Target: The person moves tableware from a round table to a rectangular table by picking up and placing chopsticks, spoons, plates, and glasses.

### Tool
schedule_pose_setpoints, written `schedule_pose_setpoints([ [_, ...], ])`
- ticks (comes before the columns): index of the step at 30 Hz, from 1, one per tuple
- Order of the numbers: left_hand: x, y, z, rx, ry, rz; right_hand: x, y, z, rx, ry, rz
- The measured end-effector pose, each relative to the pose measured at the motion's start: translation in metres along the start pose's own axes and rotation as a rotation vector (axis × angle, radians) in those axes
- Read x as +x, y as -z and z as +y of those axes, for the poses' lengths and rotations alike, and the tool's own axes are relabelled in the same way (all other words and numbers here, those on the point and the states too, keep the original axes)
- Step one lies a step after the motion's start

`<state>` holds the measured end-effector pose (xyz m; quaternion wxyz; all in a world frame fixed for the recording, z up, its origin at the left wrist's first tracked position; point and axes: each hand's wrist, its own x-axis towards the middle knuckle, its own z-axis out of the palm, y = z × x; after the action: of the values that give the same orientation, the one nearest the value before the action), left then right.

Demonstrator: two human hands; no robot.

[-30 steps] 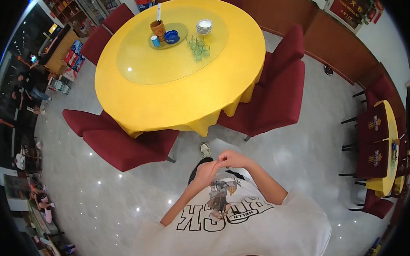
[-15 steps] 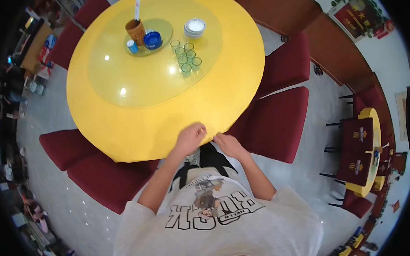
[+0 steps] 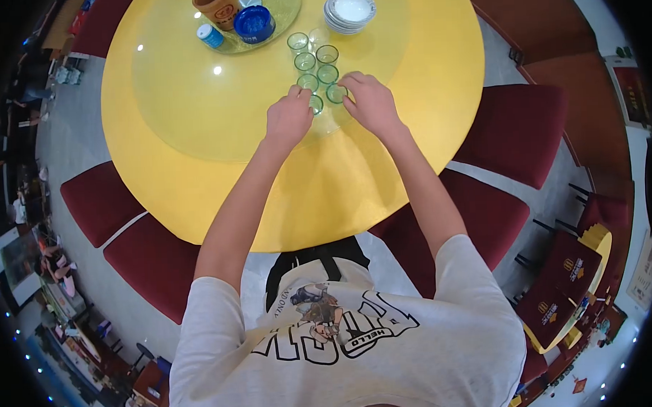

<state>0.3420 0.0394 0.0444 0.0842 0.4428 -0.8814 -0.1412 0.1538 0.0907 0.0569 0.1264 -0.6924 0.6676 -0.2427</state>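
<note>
Several clear green-tinted drinking glasses (image 3: 326, 55) stand in two rough rows on the glass turntable of the round yellow table. My left hand (image 3: 289, 120) is closed at the left side of the nearest glass (image 3: 315, 105), its fingertips at the rim and partly covering it. On the right, my right hand (image 3: 371, 105) has its thumb and fingers curled about the right side of another front glass (image 3: 334, 94). Both glasses are upright. Beyond them sits a stack of white patterned bowls (image 3: 352, 9).
A green tray (image 3: 285, 20) on the turntable carries a brown cup (image 3: 216, 8), a blue ashtray (image 3: 254, 24) and a small blue-and-white container (image 3: 209, 36). Dark red chairs (image 3: 514, 129) surround the yellow table (image 3: 283, 212). Another table (image 3: 597, 248) stands at the far right.
Both my hands have moved forward from the table's near edge to the front glasses. The view has shifted closer over the table, and my right hand has let go of the tablecloth edge.
</note>
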Motion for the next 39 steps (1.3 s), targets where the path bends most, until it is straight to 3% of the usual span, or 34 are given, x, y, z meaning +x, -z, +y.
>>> schedule_pose_setpoints([
  [6, 0.025, -0.023, -0.009, 0.147, 0.029, -0.209, 0.038, -0.027, 0.024, -0.102, 0.176, -0.091],
  [10, 0.032, -0.035, -0.016, 0.136, 0.003, -0.200, 0.046, -0.043, 0.034, -0.213, 0.253, -0.279],
  [16, 0.043, -0.051, -0.019, 0.096, 0.084, -0.292, 0.054, -0.065, 0.045, -0.187, 0.264, -0.345],
  [39, 0.017, -0.051, -0.021, 0.196, 0.240, -0.280, 0.039, -0.081, 0.035, -0.241, 0.265, -0.301],
])
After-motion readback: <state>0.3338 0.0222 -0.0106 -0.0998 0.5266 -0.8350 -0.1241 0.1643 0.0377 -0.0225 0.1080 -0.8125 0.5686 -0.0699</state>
